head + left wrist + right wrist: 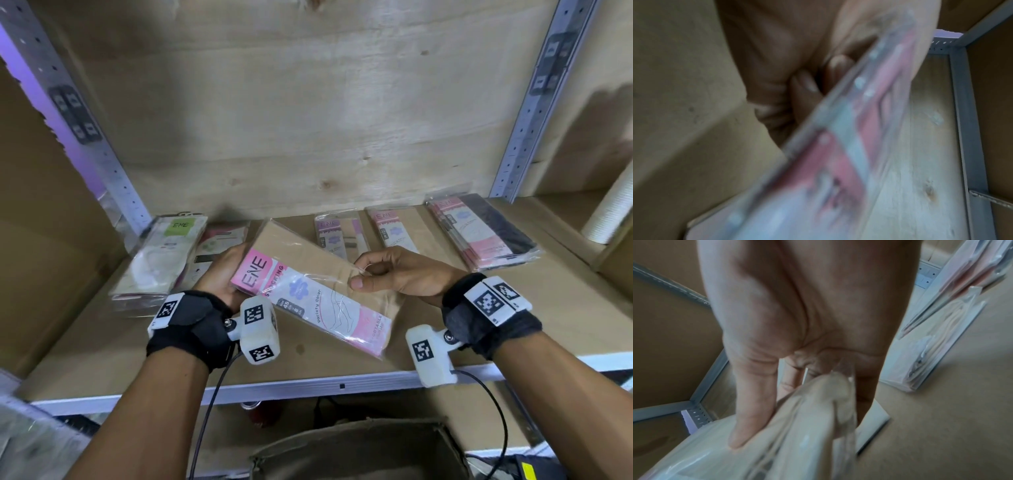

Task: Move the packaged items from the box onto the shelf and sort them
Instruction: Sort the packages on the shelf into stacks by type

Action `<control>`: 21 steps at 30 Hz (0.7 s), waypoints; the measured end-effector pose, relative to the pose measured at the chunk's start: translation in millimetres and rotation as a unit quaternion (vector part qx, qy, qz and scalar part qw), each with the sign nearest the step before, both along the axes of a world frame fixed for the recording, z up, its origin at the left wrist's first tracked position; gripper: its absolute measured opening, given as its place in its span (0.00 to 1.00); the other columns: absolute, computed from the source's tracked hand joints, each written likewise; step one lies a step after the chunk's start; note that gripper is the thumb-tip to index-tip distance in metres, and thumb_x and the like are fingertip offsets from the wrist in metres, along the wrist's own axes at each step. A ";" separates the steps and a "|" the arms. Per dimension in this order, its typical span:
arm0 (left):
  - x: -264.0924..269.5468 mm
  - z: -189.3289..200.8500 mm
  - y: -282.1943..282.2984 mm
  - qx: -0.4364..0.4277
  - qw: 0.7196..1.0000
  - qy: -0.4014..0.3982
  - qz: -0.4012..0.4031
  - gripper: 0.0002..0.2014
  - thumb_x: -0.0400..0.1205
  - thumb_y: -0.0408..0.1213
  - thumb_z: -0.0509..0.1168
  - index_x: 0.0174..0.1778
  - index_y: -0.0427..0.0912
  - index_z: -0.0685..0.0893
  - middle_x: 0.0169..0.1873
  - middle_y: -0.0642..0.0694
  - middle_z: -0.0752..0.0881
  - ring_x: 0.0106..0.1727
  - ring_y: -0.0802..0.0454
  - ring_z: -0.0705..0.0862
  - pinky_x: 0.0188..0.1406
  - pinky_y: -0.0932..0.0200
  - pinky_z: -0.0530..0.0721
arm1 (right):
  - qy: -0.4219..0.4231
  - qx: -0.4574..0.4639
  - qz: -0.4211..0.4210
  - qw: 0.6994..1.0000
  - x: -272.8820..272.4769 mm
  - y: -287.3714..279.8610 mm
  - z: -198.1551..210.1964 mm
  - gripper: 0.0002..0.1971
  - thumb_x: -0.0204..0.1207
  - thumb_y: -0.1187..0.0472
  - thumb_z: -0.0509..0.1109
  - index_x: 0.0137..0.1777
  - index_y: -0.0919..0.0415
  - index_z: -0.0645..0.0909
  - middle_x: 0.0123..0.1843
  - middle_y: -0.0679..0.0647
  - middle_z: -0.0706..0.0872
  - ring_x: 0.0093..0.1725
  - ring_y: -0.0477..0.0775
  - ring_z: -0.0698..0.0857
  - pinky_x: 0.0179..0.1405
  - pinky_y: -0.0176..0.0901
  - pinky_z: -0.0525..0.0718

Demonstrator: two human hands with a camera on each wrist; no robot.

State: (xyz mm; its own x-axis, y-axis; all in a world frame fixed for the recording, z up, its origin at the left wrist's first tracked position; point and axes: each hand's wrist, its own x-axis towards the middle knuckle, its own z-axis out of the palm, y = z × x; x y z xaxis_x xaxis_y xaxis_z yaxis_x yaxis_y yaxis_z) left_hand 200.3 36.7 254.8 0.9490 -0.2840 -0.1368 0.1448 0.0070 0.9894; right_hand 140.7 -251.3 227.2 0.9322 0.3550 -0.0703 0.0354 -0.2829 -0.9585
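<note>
I hold a pink-labelled stocking packet (308, 287) with beige contents in clear plastic, tilted above the shelf board (342, 356). My left hand (222, 274) grips its upper left end, fingers underneath. My right hand (383, 270) pinches its right edge between thumb and fingers. The left wrist view shows the packet (849, 146) blurred against my fingers (805, 84). In the right wrist view my thumb (750, 402) presses on the packet's plastic (797, 426). The cardboard box (352, 452) sits below the shelf edge.
Sorted packets lie along the back of the shelf: a green-labelled pile (161, 257) at left, a purple-labelled one (337, 233), a pink and beige one (397, 229), and a pink pile with dark contents (483, 233) at right. A white roll (613, 209) stands at far right.
</note>
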 end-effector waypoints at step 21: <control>-5.0 13.6 -12.5 -0.101 0.995 0.015 0.022 0.28 0.89 0.40 0.54 0.24 0.43 0.87 0.14 0.50 0.81 0.12 0.57 0.79 0.14 0.72 0.76 | -0.003 0.015 -0.021 1.000 6.7 10.0 -4.0 0.14 0.74 0.55 0.78 0.56 0.62 0.87 0.57 0.62 0.91 0.60 0.61 0.88 0.71 0.53 0.79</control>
